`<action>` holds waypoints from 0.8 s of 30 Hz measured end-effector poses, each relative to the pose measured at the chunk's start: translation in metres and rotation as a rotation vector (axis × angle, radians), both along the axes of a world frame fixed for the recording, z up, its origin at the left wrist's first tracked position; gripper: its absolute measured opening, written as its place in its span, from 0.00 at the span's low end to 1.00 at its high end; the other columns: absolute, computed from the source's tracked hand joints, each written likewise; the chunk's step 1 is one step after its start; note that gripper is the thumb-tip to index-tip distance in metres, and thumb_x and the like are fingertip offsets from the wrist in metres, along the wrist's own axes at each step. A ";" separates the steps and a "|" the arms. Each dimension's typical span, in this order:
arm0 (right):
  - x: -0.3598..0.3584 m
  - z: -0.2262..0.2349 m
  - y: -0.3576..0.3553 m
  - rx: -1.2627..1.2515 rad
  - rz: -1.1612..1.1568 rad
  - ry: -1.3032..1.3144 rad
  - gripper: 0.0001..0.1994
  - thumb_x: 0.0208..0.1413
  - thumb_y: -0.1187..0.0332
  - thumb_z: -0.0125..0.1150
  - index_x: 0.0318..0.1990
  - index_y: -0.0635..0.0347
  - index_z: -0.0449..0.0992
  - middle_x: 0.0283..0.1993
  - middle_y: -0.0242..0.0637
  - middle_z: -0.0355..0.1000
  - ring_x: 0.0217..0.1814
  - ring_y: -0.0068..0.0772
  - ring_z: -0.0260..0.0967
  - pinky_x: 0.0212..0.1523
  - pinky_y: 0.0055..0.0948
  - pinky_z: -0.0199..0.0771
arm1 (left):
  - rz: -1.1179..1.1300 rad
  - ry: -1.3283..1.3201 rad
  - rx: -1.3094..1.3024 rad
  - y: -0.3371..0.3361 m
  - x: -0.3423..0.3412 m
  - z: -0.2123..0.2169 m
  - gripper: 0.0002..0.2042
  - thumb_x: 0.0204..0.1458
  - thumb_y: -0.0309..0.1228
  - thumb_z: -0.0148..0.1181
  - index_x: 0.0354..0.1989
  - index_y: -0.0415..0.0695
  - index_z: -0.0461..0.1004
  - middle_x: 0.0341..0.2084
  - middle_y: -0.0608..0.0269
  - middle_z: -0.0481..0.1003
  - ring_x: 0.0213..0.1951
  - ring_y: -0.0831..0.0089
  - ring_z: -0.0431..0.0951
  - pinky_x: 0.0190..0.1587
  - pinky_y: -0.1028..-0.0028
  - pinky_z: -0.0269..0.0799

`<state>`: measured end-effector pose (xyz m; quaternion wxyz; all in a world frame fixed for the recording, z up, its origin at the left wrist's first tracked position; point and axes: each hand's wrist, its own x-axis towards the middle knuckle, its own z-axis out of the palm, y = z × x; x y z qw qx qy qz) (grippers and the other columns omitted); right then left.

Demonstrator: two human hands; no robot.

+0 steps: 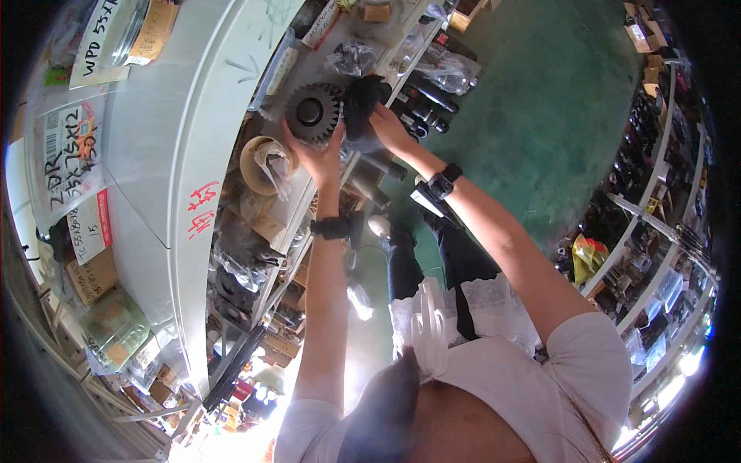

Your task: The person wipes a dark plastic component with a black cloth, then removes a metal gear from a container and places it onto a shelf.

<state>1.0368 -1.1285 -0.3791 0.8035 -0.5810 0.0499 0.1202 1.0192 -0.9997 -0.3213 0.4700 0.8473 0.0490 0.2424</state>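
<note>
A grey metal gear (326, 100) with a toothed rim and a dark centre stands over the shelf at the upper middle. My left hand (318, 160) grips its lower rim, thumb on the right side and fingers on the left. Just right of the gear is a dark, almost black object (361, 108) whose kind I cannot make out. Against its right side, my right hand (392, 131) is closed, with the fingertips partly hidden. A dark band sits on each wrist.
Below the gear on the shelf (292, 224) lies a brown cardboard tube (262, 166) with clear plastic inside. Bagged parts (351, 58) are behind it. Dark cylindrical parts (428, 100) line a lower shelf to the right. Another loaded rack (644, 193) stands across the green floor (532, 116).
</note>
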 end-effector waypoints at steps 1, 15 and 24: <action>-0.001 -0.014 -0.002 -0.047 -0.002 -0.029 0.17 0.58 0.64 0.40 0.48 0.69 0.63 0.40 0.44 0.69 0.41 0.30 0.63 0.44 0.29 0.63 | 0.007 0.021 0.002 -0.005 -0.002 0.002 0.47 0.32 0.33 0.71 0.59 0.36 0.44 0.57 0.45 0.48 0.59 0.57 0.50 0.60 0.64 0.45; -0.080 -0.052 -0.082 0.240 -0.061 -0.081 0.22 0.60 0.59 0.40 0.56 0.65 0.58 0.56 0.33 0.59 0.54 0.21 0.54 0.56 0.23 0.52 | -0.156 0.137 0.710 -0.074 0.046 0.058 0.38 0.36 0.37 0.64 0.58 0.47 0.52 0.55 0.43 0.52 0.55 0.46 0.56 0.55 0.56 0.56; -0.081 -0.041 -0.115 -0.126 -0.144 0.093 0.14 0.56 0.63 0.43 0.40 0.66 0.65 0.31 0.26 0.62 0.32 0.19 0.53 0.33 0.23 0.58 | -0.272 0.407 0.699 -0.061 0.098 0.052 0.32 0.32 0.41 0.67 0.50 0.56 0.61 0.45 0.52 0.63 0.44 0.52 0.68 0.41 0.61 0.67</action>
